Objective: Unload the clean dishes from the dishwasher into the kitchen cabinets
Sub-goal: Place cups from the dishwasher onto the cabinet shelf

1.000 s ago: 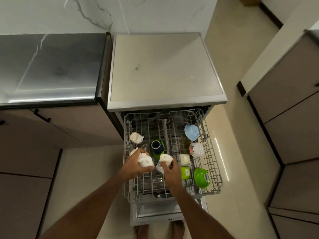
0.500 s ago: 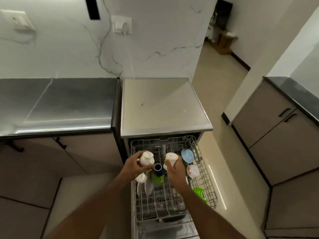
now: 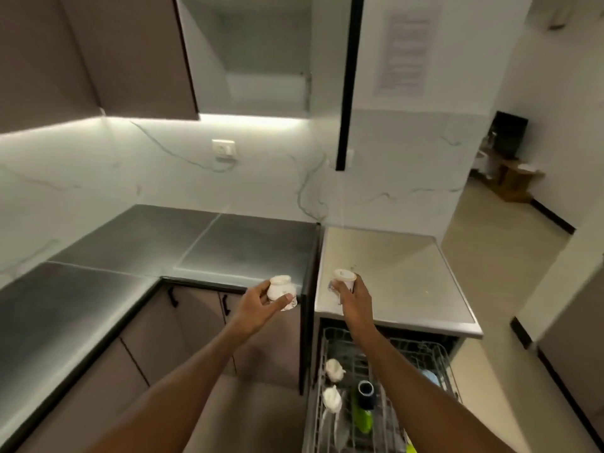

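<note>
Holding: a person's left hand point(image 3: 258, 307) grips a round white cup point(image 3: 280, 291), fingers and thumb curled round its side, bottom up.
Right hand point(image 3: 354, 297): clamped round a second white cup point(image 3: 343, 282), also upside down.
Position: both cups are raised in front of the dark counter point(image 3: 183, 246) and the dishwasher top point(image 3: 402, 273), above the rack.
Rack point(image 3: 434, 358): pulled out below, with two white cups point(image 3: 332, 384), a dark blue cup point(image 3: 366, 393) and a green one point(image 3: 362, 420) inside.
Above: an open wall cabinet point(image 3: 248, 53), its door point(image 3: 348, 80) swung outward.
Wall: a socket point(image 3: 223, 149) on white marble.
</note>
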`<state>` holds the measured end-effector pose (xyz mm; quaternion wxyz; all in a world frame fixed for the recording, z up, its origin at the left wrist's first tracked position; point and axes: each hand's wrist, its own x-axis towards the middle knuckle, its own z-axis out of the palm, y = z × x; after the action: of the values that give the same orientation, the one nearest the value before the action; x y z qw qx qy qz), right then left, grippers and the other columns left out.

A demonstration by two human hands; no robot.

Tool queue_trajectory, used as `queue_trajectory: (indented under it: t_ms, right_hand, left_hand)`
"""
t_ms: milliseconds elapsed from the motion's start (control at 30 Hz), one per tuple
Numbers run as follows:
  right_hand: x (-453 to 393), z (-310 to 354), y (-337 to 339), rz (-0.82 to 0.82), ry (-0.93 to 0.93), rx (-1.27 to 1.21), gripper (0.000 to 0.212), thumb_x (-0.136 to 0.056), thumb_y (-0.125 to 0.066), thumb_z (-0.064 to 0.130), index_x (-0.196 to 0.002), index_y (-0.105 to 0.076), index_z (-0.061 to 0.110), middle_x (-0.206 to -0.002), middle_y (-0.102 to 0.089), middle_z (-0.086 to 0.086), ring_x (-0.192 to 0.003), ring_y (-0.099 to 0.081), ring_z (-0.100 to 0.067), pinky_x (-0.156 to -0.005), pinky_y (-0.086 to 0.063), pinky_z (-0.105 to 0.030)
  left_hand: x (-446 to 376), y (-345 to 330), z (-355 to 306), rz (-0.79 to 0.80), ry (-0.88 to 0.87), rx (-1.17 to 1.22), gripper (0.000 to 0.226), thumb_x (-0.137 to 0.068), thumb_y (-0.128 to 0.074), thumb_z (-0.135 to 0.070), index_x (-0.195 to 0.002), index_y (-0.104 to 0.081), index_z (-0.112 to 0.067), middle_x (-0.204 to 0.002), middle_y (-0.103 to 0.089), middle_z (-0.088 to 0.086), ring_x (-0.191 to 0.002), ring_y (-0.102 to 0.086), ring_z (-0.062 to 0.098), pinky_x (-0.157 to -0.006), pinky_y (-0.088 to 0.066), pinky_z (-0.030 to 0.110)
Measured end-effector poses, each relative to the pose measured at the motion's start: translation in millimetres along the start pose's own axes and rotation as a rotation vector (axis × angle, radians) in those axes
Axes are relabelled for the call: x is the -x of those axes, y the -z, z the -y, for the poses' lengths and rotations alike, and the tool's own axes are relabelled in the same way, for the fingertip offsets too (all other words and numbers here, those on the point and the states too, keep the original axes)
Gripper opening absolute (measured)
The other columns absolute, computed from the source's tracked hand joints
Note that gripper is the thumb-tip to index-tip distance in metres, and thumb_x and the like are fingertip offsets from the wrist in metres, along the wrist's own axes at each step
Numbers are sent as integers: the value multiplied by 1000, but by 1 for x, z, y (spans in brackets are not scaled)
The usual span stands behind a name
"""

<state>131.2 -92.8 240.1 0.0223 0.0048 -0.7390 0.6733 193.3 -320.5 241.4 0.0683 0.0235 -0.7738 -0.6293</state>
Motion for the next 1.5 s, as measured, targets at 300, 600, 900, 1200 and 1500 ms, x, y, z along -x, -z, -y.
queue_trajectory:
  t_ms: [300, 600, 900, 1200, 1500]
  right_hand:
    - [-30, 129, -114, 125, 160, -23, 24, -96, -73, 25, -119, -67, 23, -112, -72, 3, -103, -68, -14, -91, -53, -30]
    - [-109, 206, -230, 98, 206, -14, 28, -94, -74, 28, -120, -65, 20, -114, -73, 0, -104, -68, -18, -96, -55, -38]
    - [-181, 278, -308, 33, 271, -85, 29, -96, -74, 36, -120, -59, 29, -117, -67, 5, -105, -64, -12, -90, -50, -30]
    - [-282, 314, -345, -21, 402, 4, 26, -86, -82, 39, -107, -70, 31, -100, -72, 14, -90, -67, -1, -66, -46, -16]
    - [-453, 347, -399, -96, 458, 38, 29, -80, -88, 41, -102, -75, 26, -94, -74, 13, -91, -70, -8, -83, -56, -26]
  left_hand:
    - [-47, 145, -97, -134, -207, 29, 44, -89, -81, -16, -130, -66, -24, -120, -77, 0, -111, -73, 16, -88, -57, 19]
    - [-150, 276, -142, -127, -357, -34, 51, -83, -86, -39, -129, -68, -28, -124, -74, -8, -110, -74, 14, -84, -60, 22]
    - [-254, 349, -194, -69, -411, -250, 47, -81, -85, -49, -124, -70, -35, -112, -77, -15, -105, -71, 3, -86, -59, 21]
    - [-381, 391, -213, -50, -441, -420, 55, -83, -85, -45, -132, -62, -34, -122, -69, -16, -102, -69, -5, -75, -52, 8]
    - [-545, 409, -245, -10, -535, -712, 60, -94, -76, -37, -147, -52, -22, -141, -57, 0, -125, -60, 15, -106, -52, 35]
